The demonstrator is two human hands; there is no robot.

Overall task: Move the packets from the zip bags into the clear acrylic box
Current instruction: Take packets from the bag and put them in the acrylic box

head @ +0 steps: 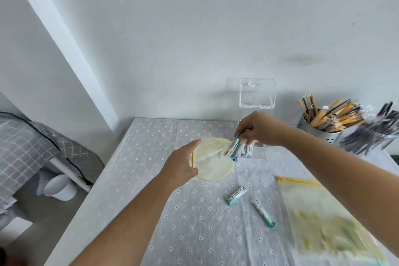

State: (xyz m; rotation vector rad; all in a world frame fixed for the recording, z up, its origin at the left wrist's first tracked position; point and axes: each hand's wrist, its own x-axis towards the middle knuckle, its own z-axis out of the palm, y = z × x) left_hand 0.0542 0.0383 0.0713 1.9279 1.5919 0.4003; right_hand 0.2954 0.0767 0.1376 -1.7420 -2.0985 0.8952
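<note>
The left grip [183, 165] pinches the yellow zip bag [213, 168] at its mouth, steadying it so the right grip [257, 129], clenched round a bundle of packets [234, 148], can carry them to the nearby clear acrylic box [257, 93] (two loose packets [236, 195] lie on the table [151, 179]).

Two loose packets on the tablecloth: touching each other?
Apart. The head view shows bare tablecloth between the aro-labelled packet and the packet nearer the camera.
</note>
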